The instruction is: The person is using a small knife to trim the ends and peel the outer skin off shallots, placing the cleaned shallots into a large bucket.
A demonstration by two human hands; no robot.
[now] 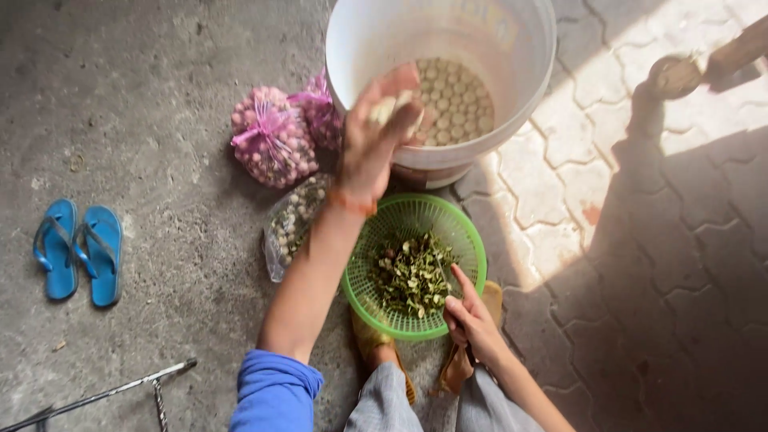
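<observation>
Two hands: left hand [376, 132] raised, seemingly clutching pale pieces [392, 108]; right hand [472, 316] closed on a small blade [442, 276].

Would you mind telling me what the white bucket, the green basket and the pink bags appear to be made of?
White bucket: probably plastic, with smooth, thin, slightly translucent walls where sunlight hits. Green basket: moulded plastic by the look, given its uniform bright colour and regular lattice of holes. Pink bags: fine mesh netting, likely synthetic; the round contents show through and the top is bunched.
</observation>
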